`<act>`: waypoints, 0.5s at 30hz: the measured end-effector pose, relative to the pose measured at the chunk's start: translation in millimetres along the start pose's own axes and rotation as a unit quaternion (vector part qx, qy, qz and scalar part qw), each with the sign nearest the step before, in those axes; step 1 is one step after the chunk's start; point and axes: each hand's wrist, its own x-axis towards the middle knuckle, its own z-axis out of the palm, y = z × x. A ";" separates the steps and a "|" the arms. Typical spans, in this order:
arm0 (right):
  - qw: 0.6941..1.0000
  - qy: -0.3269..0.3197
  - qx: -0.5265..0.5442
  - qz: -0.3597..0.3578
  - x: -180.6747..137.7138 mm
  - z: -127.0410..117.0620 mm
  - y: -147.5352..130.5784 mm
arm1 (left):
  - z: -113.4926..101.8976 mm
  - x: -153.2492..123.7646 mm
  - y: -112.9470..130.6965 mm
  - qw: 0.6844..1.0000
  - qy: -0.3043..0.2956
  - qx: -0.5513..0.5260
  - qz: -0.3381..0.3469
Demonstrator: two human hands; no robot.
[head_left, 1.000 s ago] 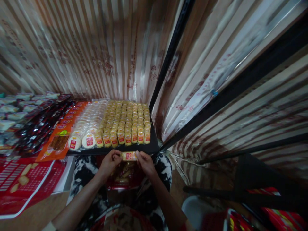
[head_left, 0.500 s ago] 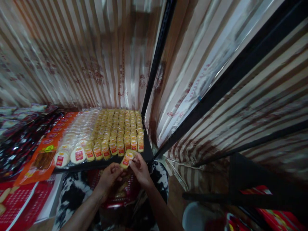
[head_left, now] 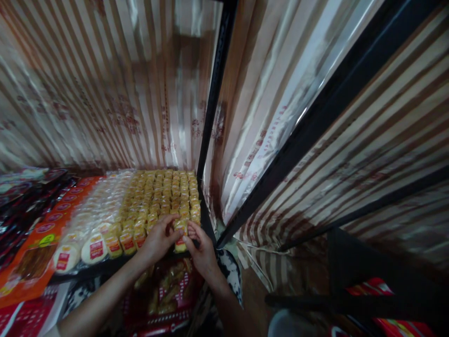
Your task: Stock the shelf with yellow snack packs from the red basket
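A dark shelf (head_left: 105,267) carries several rows of small yellow snack packets with red labels (head_left: 157,196). Both hands meet at the front right of those rows. My left hand (head_left: 159,239) and my right hand (head_left: 199,250) pinch one yellow packet (head_left: 180,236) between their fingers, holding it upright against the front row. Round white packets with red labels (head_left: 93,248) lie to the left of the yellow rows.
Orange packets (head_left: 31,252) and dark red packets (head_left: 17,206) fill the shelf's left part. A red basket of packets (head_left: 168,295) sits below my hands. A black upright post (head_left: 213,93) and striped paper-covered panels (head_left: 298,117) stand behind and to the right.
The packet, held level between both hands in front of the shelf edge, has been turned upright and moved forward to the front row. The view has shifted down and left.
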 end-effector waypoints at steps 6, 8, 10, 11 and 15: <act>0.983 0.142 -0.113 -0.006 16.4 -5.6 29.3 | -0.1 43.5 5.4 0.999 0.039 0.017 0.017; 0.976 0.163 -0.144 0.004 24.3 -6.1 43.1 | 1.7 64.7 10.3 0.997 0.069 0.022 0.017; 0.975 0.158 -0.154 0.012 30.5 -5.1 56.1 | 6.3 87.6 13.9 0.995 0.088 0.032 0.019; 0.976 0.154 -0.155 0.015 32.6 -4.1 61.8 | 9.7 99.2 14.9 0.995 0.095 0.039 0.020; 0.979 0.133 -0.155 0.018 32.7 1.5 77.3 | 27.7 143.0 16.2 0.993 0.102 0.063 0.020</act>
